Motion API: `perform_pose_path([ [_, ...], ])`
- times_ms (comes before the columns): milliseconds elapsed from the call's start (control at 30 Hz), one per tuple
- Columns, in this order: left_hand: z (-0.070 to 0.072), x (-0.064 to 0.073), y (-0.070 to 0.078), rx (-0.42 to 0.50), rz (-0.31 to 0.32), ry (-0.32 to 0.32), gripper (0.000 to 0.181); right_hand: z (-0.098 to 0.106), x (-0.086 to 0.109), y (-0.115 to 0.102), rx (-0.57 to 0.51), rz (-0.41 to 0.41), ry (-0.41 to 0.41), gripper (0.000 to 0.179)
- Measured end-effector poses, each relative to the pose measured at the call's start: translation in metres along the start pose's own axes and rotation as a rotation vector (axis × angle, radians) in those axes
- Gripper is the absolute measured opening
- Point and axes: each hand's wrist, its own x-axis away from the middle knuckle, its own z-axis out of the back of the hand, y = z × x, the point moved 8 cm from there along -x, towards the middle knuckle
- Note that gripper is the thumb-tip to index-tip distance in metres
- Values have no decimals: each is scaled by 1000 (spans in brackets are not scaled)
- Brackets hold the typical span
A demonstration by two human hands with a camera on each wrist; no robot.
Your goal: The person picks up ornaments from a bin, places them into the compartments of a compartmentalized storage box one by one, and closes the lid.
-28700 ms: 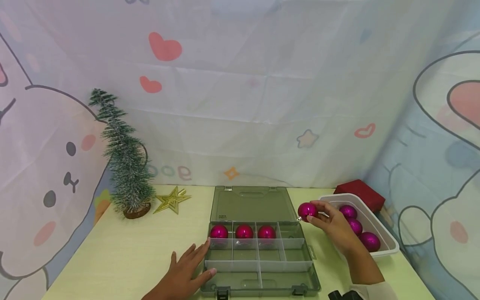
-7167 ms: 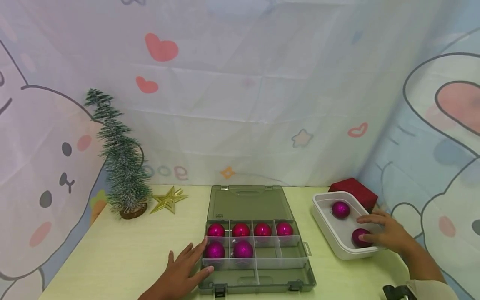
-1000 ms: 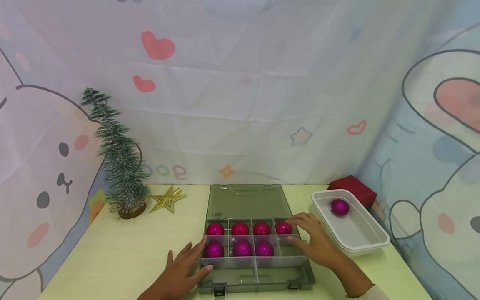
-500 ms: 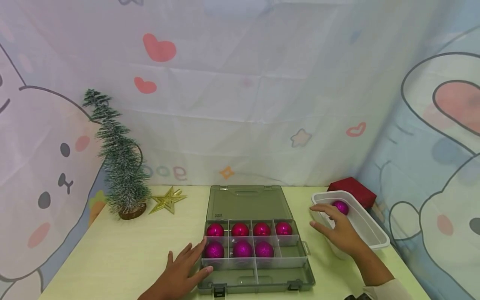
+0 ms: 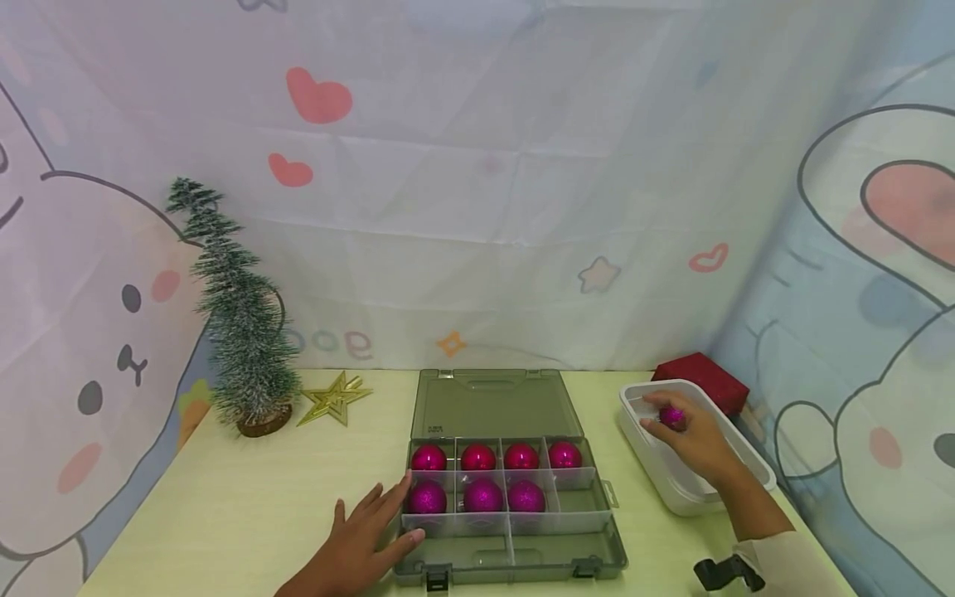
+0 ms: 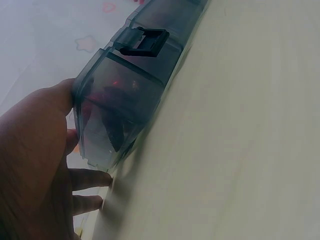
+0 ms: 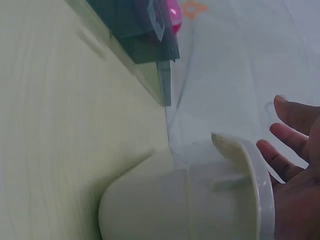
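Observation:
A translucent grey-green compartment box (image 5: 462, 551) lies with its lid (image 5: 492, 402) swung back. Its back row holds shiny magenta Christmas balls (image 5: 477, 457); three glittery purple ones (image 5: 482, 496) sit in the middle row. The left hand (image 5: 358, 543) rests against the box's left side, thumb at its front corner, fingers spread. Over the white plastic tub (image 5: 652, 464) reaches the right hand (image 5: 697, 435), thumb and fingers parted. One glittery purple ball (image 5: 672, 417) shows in the tub between them; the right wrist view shows the fingers (image 7: 280, 157) spread and holding nothing.
At the left stands a small artificial Christmas tree (image 5: 249, 332) on a wooden base, beside a gold star (image 5: 336, 398). A dark red box (image 5: 705, 381) sits behind the tub. Patterned cloth (image 5: 477, 207) hangs around the pale table (image 5: 246, 489).
Over the last second the right hand has gone from the compartment box to above the tub. Since the earliest frame, several more balls have come into the box. The left hand stays put.

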Motion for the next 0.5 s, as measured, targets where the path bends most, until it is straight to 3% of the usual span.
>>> perform_pose_path([
  [200,-3,-1,-4,1,-4,-4,87,8,-5,23,27,-123,-31,47],
  [333,-2,-2,-4,1,-8,-2,87,11,-11,34,90,-161,-56,49],
  [500,-1,-1,-2,24,-18,-5,87,14,-15,48,84,-212,-92,52],
])
